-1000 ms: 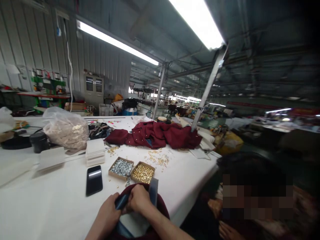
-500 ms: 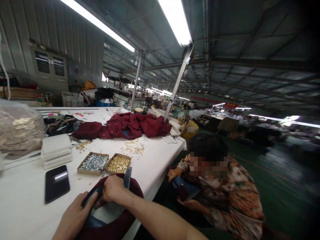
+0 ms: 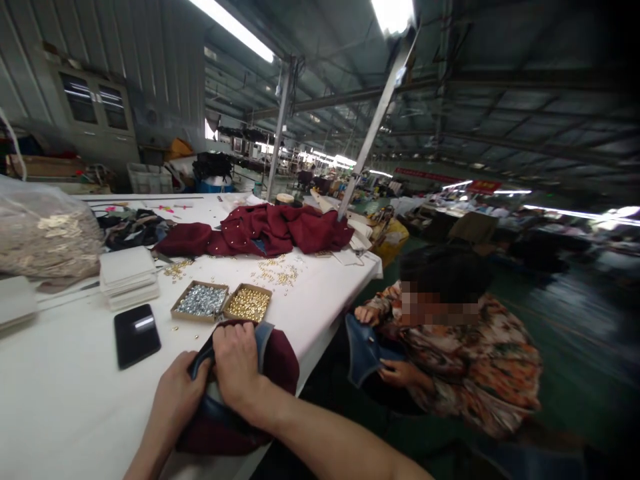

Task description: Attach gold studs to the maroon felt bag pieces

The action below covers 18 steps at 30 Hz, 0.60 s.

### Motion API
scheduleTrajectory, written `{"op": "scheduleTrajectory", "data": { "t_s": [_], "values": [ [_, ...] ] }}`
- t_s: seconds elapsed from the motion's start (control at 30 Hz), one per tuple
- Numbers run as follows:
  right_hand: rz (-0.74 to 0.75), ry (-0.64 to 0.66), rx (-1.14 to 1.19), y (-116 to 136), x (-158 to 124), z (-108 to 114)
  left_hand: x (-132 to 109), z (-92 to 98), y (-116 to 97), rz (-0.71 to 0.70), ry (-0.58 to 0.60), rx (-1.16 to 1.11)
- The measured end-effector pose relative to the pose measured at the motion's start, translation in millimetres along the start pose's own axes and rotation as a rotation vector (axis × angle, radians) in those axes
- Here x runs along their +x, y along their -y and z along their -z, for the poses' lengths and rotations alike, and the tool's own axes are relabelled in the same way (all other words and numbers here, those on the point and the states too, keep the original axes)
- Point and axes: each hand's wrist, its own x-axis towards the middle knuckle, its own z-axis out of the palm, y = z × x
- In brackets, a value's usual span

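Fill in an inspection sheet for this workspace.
Surface: white table, loose gold pieces scattered on it.
Job's things: maroon-and-blue cloth; silver pieces and gold-coloured pieces in two open boxes.
Clutter: phone, stacked white cards, filled plastic bag, heaped maroon cloth.
Hands: left hand and right hand both grip the maroon-and-blue cloth.
Cables: pale cord at far left.
Surroundings: co-worker at right holding blue cloth; metal posts.
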Motion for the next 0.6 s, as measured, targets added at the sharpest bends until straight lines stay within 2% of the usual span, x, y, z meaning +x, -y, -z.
{"op": "scheduleTrajectory", "data": {
  "t_s": [0.13,0.27,0.43,0.5,0.6],
  "values": [
    [0.051,-0.102,-0.045,2.6,3.4,11.2,-6.6,10.2,-13.3,0.001,-0.002,-0.019],
    [0.229,-0.104,-0.102,-2.9,12.0,15.6,-13.7,12.3,-21.9,-0.053,-0.034,-0.065],
    [0.5,0.004,-0.107,-17.6,27.3,18.3,-26.0,7.0,-30.9,-0.096,-0.095,-0.014],
    [0.501,0.109,-0.078,-24.1,35.1,17.9,-28.9,6.4,-35.0,-0.125,-0.11,0.05],
    [0.423,0.282,-0.01,-31.5,45.8,15.2,-29.5,9.8,-41.3,-0.18,-0.092,0.232]
  ]
}}
